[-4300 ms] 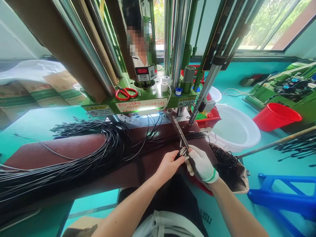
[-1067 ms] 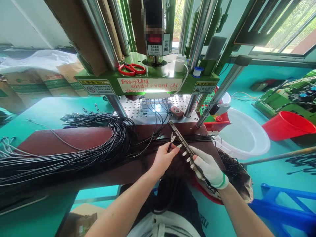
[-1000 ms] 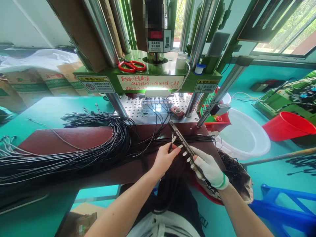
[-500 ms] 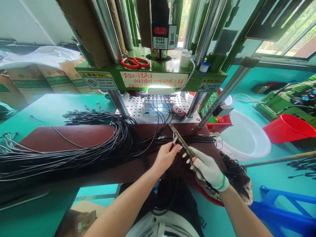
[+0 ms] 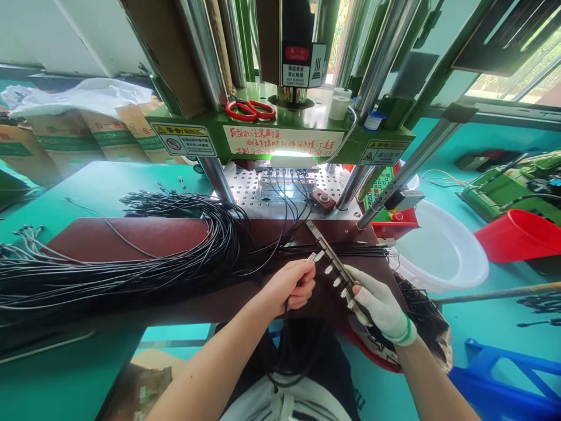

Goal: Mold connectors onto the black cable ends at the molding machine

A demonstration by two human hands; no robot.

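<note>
Green press stands beyond the brown worktop. Over the worktop's right part, the gloved right hand grips the near end of a slim bar, long axis slanting forward-left. The left hand (bare) pinches a small connector just left of the bar; contact is unclear. An open gap separates the hands.

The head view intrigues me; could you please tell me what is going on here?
A white-gloved right hand holds a long, narrow metal bar with small silver connectors along one edge. The bare left hand grips a thin black cable, its silver end close to the bar. A thick black cable bundle lies on the brown tabletop.
</note>
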